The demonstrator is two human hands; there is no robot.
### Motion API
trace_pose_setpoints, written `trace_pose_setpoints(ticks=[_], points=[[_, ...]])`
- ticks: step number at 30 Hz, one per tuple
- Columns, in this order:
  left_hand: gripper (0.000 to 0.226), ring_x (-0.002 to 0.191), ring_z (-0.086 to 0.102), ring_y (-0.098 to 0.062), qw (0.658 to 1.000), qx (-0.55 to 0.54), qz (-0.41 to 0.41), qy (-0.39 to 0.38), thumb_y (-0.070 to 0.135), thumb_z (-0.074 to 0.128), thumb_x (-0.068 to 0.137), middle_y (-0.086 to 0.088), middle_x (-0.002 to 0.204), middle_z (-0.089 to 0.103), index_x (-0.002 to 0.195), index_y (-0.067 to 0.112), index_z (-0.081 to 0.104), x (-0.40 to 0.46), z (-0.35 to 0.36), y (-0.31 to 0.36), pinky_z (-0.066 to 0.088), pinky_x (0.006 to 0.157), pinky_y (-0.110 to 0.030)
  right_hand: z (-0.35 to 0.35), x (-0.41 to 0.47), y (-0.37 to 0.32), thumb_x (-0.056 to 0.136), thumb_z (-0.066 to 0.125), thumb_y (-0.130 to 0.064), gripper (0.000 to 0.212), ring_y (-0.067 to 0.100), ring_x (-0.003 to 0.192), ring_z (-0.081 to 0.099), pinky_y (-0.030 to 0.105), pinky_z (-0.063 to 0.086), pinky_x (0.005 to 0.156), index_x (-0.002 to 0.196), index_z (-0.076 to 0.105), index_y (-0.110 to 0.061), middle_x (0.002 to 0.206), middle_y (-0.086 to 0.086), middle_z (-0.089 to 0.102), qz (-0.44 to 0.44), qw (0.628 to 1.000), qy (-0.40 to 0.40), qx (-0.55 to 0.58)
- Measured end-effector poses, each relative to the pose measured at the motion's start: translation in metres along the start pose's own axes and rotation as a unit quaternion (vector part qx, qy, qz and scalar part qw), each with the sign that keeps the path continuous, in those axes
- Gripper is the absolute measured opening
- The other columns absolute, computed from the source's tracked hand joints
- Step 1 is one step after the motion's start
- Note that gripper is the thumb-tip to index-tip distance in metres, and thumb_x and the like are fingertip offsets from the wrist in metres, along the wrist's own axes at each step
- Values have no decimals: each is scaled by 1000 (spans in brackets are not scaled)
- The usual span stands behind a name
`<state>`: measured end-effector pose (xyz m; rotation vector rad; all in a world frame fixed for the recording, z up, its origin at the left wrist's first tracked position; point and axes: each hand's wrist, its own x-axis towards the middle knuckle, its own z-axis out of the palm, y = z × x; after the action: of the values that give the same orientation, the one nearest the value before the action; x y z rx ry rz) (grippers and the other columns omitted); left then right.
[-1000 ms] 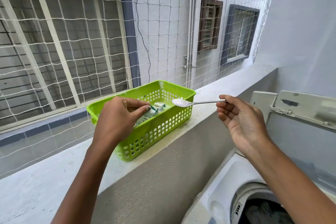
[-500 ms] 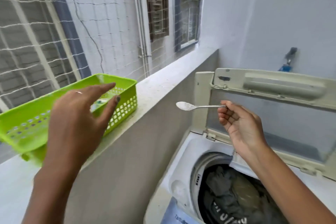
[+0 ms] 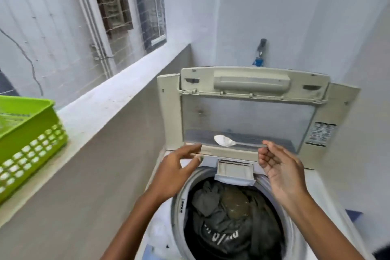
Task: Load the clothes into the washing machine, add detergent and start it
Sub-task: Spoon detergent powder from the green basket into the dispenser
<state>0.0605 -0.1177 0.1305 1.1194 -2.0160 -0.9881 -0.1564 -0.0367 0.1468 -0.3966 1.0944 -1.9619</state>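
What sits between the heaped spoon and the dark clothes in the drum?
In the head view, a small grey pulled-out dispenser tray juts over the drum rim, below the powder-heaped metal spoon and above the dark clothes.

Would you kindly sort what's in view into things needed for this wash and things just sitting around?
Needed:
- spoon of white powder, pinched by right hand
- left hand
- detergent drawer
- dark clothes in the drum
- raised lid

Sitting around:
- green basket on the ledge
- wall tap
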Motion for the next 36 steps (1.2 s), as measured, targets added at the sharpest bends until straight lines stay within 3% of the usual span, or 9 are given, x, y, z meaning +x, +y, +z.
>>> trace_pose_setpoints(ticks=[3,7,11,13,14,16,20,28,36], points=[[27,103,62,0,991,-91,-69,-63,25,64,89,8,119,66,115,31,61,20,43,-26,46,92,-15,-28,15,12,92,49,1,14,7,50,63,16,52,49,87,61,-3,54,1,66,3,999,48,2],[42,119,55,-9,965,-142,-171,-138,18,61,91,0,132,56,131,12,53,34,99,-63,40,106,-25,-58,33,36,90,50,2,13,8,50,64,17,54,51,88,61,-3,55,2,68,26,995,97,-3],[45,127,46,-9,933,-174,-253,-189,14,55,94,8,130,50,138,11,44,38,135,-81,36,101,-13,-84,50,65,92,48,3,15,8,49,64,17,54,50,87,61,-4,54,2,68,66,986,151,-1],[53,136,37,-14,919,-175,-294,-198,16,52,96,2,142,41,144,10,34,39,144,-85,32,106,-20,-93,55,78,90,51,2,12,8,48,64,16,53,48,86,60,-4,53,3,68,88,982,168,-6],[57,139,34,-17,911,-180,-312,-199,18,53,95,-1,148,36,147,9,29,40,148,-88,30,110,-25,-95,57,82,86,57,0,5,8,48,64,16,53,48,87,60,-4,54,3,68,95,981,171,-14],[63,138,36,-18,896,-193,-344,-205,21,53,95,-3,153,31,149,10,22,41,154,-92,31,111,-29,-98,60,92,67,72,-10,26,8,49,65,16,53,49,90,61,-4,56,5,69,105,978,179,-36],[64,134,41,-15,885,-218,-362,-197,22,51,97,2,153,32,151,14,19,41,157,-92,33,104,-26,-109,64,110,89,56,-4,13,8,53,67,16,55,54,100,61,2,60,4,71,110,976,175,-71],[63,133,43,-12,880,-251,-360,-183,21,50,97,5,153,33,151,16,18,43,162,-89,35,96,-24,-111,61,121,87,59,-8,17,11,69,71,17,57,64,103,65,-7,84,10,72,80,972,122,-185],[63,132,43,-12,870,-270,-373,-177,22,51,97,8,151,35,151,20,19,43,165,-85,36,105,-35,-106,50,124,89,59,-5,22,5,84,69,7,51,71,104,68,-18,86,-6,73,-14,929,71,-364]])
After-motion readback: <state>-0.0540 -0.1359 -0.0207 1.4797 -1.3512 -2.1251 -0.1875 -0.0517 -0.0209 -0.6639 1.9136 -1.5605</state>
